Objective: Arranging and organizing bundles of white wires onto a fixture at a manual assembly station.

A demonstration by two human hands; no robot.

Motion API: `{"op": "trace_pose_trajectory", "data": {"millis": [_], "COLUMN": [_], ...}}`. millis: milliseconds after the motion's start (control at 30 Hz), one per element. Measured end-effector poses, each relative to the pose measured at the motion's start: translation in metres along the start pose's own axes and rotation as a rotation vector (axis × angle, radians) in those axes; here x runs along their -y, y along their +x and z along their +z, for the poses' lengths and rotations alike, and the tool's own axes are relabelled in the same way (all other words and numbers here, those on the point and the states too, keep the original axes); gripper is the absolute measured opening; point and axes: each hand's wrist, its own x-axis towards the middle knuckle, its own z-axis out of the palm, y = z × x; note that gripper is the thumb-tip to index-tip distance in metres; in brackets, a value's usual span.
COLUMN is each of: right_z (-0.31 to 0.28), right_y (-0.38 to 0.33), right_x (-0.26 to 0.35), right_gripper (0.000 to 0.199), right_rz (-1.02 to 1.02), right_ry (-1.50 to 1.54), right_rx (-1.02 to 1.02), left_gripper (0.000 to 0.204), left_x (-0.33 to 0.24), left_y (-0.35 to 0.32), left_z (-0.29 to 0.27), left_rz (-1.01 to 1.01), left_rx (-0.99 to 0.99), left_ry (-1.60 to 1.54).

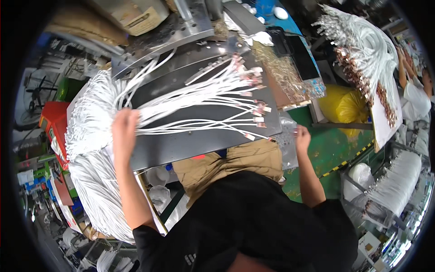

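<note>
White cables [181,99] lie fanned across the dark metal tabletop [163,149], their copper-coloured and white connector ends [258,109] pointing right. My left hand [124,131] is closed on these cables near their left side, beside a thick heap of more white cable [90,122]. Out past the table's right edge, my right hand [302,138] has its fingers curled together. Whatever it pinches is too small to make out. A clear plastic sheet or bag [287,147] hangs between that hand and the table corner.
A metal machine plate [167,38] stands at the table's back. Beyond it, a side bench holds a phone-like black slab [302,56] and loose copper-coloured parts [283,72]. At right are a yellow bag [344,106], a board with bundled cables [385,118] and a loaded rack [389,190].
</note>
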Motion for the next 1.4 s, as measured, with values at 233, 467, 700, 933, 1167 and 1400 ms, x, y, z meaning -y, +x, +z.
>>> {"op": "trace_pose_trajectory", "data": {"millis": [233, 467, 700, 933, 1167, 1400], "right_z": [0.059, 0.119, 0.156, 0.138, 0.154, 0.125], "right_y": [-0.082, -0.084, -0.055, -0.044, -0.065, -0.039], "right_x": [0.336, 0.451, 0.403, 0.393, 0.385, 0.394], "right_gripper": [0.043, 0.048, 0.036, 0.032, 0.029, 0.028], "right_rz": [-1.130, -1.100, -1.444, -1.032, -1.271, -1.380], "right_ry": [-0.255, -0.706, -0.853, -0.932, -0.605, -0.887], "right_rx": [0.221, 0.610, 0.552, 0.523, 0.567, 0.224], "left_gripper": [0.038, 0.030, 0.022, 0.022, 0.026, 0.034], "left_x": [-0.100, -0.102, -0.032, -0.040, -0.089, -0.102], "left_y": [-0.002, 0.022, 0.021, 0.018, 0.020, -0.012], "left_z": [0.084, 0.027, 0.033, 0.040, 0.050, 0.040], "left_rz": [0.437, 0.242, 0.134, 0.025, 0.242, -0.008], "left_rx": [0.466, 0.184, 0.233, 0.088, 0.180, 0.705], "left_ry": [0.211, -0.416, -0.129, -0.217, -0.154, -0.024]}}
